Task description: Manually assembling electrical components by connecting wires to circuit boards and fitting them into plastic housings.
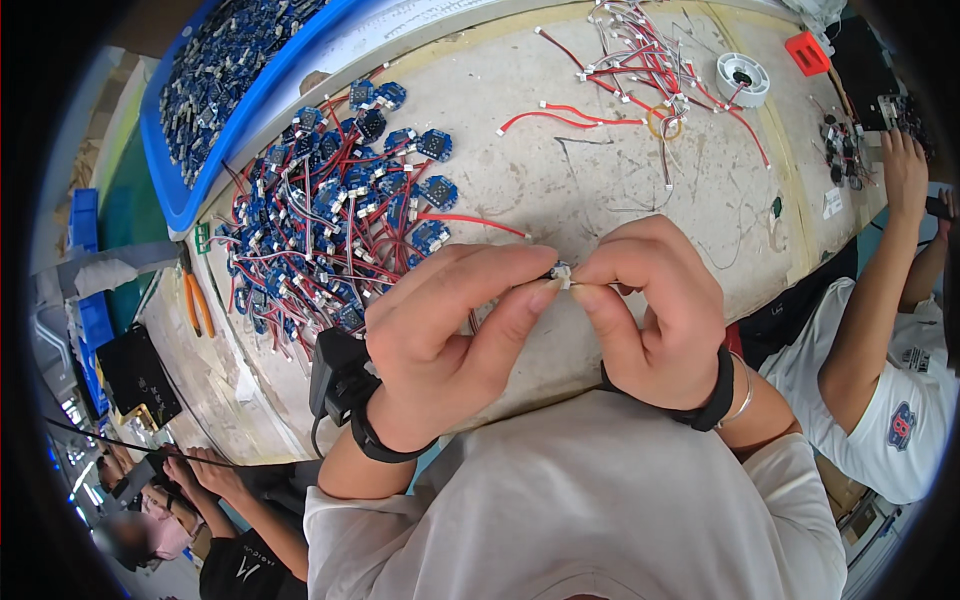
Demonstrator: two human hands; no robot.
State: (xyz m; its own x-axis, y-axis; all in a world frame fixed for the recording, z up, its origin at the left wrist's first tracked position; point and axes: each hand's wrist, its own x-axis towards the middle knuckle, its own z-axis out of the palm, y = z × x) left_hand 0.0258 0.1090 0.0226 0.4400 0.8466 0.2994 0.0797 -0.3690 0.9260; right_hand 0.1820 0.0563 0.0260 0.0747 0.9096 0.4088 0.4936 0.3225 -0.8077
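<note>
Thumb and forefinger of the left hand (440, 320) pinch one end of a tiny white plug (563, 275) with something dark beside it; thumb and forefinger of the right hand (660, 310) pinch close at its other side. The fingertips nearly meet, and the remaining fingers curl in toward the palms. The plug sits between the two pinches, raised over the near part of the table (500, 90). What else the fingers cover is too small to tell.

The step in hand looks like fine work at this joint; whether the parts are being pushed together or drawn apart cannot be told. Either way, the next move seems to call for a straight line between both grips and light, even pressure, since thin wire would bend easily.

Just beyond the left hand lies a tangled pile of boards (335, 215), blue, flat and many-sided, threaded with red, white and dark leads. Ahead, loose wires (640, 70) with white ends sprawl in soft curves near a round white plastic ring (758, 78). The tabletop is pale, scuffed and stained. Farther left stand a smooth blue tub (178, 205) heaped with small parts (235, 75) and orange-handled pliers (190, 298).
</note>
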